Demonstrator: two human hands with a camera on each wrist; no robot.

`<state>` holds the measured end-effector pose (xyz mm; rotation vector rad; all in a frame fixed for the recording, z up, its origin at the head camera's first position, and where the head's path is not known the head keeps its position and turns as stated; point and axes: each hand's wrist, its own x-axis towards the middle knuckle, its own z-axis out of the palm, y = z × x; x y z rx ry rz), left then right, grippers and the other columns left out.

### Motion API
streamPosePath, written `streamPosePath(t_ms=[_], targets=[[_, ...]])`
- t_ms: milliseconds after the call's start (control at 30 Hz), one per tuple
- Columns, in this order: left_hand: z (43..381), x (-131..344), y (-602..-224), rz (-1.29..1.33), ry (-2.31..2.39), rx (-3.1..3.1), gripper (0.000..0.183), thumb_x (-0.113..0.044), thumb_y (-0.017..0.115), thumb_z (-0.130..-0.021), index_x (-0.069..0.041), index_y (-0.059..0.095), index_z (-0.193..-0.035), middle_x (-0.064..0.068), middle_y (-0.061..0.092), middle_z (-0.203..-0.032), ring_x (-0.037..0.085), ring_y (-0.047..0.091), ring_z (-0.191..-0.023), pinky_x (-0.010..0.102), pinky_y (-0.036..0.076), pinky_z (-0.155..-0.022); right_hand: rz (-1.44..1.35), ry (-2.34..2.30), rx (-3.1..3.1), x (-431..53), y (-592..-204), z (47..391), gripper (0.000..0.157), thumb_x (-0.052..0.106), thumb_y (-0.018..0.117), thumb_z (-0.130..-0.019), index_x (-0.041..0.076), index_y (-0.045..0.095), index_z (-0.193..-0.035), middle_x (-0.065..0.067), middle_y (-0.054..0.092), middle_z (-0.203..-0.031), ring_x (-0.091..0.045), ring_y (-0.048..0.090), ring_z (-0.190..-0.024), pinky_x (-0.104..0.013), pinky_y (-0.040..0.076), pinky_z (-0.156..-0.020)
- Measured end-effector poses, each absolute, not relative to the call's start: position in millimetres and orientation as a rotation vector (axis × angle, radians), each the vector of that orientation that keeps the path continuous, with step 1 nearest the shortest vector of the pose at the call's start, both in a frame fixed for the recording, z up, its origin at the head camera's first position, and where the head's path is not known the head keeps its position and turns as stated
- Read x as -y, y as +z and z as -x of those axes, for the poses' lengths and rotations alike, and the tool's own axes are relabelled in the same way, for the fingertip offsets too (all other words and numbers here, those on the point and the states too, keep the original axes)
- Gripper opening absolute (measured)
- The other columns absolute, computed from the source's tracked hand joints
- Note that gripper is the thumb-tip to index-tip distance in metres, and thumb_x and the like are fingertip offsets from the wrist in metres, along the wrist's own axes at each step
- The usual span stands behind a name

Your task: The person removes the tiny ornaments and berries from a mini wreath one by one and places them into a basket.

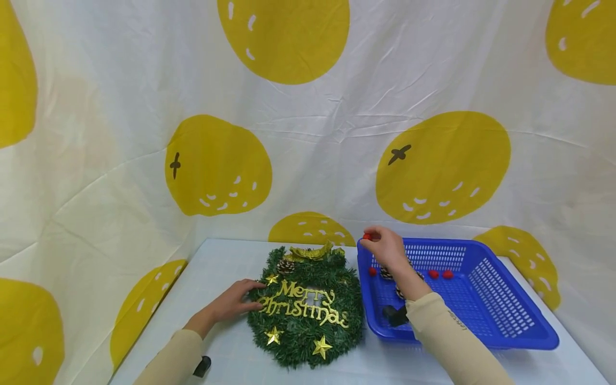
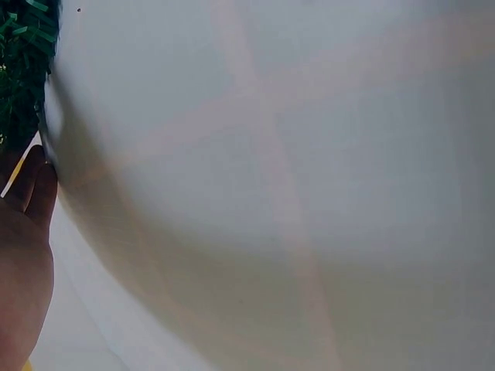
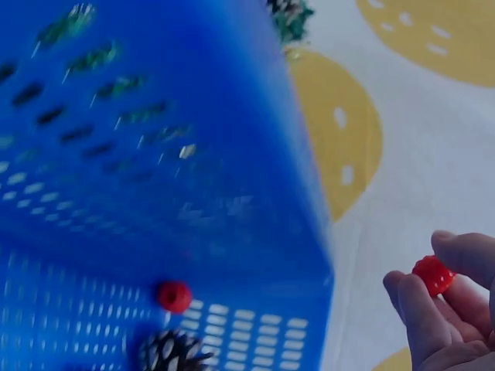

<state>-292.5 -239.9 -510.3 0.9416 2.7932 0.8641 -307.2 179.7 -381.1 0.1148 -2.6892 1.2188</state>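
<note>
My right hand (image 1: 389, 249) pinches a small red artificial raspberry (image 3: 434, 275) between thumb and fingers, above the back left corner of a blue plastic basket (image 1: 474, 307). Inside the basket lie other red berries (image 1: 448, 274) and dark pine cones (image 1: 386, 274) with pale tips. To its left, a green Christmas wreath (image 1: 300, 339) lies flat, bearing gold "Merry Christmas" lettering (image 1: 309, 306), gold stars (image 1: 322, 347), a pine cone (image 1: 285, 266) and a gold bow (image 1: 310, 253). Against the wreath's left edge rests my left hand (image 1: 237, 300), its fingers extended.
The white table (image 1: 228, 355) carries both wreath and basket, which stand close side by side. Behind them hangs a white cloth (image 1: 327, 176) printed with yellow fruit. A black strap piece (image 1: 202, 367) shows at my left sleeve.
</note>
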Motion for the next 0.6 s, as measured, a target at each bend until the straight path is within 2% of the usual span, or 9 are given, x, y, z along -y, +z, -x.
streamPosePath(t_ms=[367, 600], targets=[[292, 239, -510, -0.929, 0.870, -2.782, 0.057, -0.041, 0.066, -0.093, -0.006, 0.054, -0.136, 0.016, 0.053, -0.134, 0.040, 0.046, -0.126, 0.060, 0.036, -0.101, -0.053, 1.101, 2.765, -217, -393, 308, 0.043, 0.017, 0.061, -0.097, -0.004, 0.056, -0.134, -0.026, 0.059, -0.128, -0.043, 0.055, -0.116, -0.055, 0.045, -0.095], [293, 240, -511, -0.928, 0.873, -2.785, 0.057, -0.041, 0.066, -0.092, -0.007, 0.055, -0.136, 0.015, 0.054, -0.133, 0.040, 0.046, -0.126, 0.059, 0.037, -0.101, -0.010, 1.044, 2.802, -236, -399, 309, 0.040, 0.017, 0.062, -0.096, -0.007, 0.059, -0.127, -0.029, 0.061, -0.122, -0.045, 0.056, -0.110, -0.055, 0.047, -0.089]])
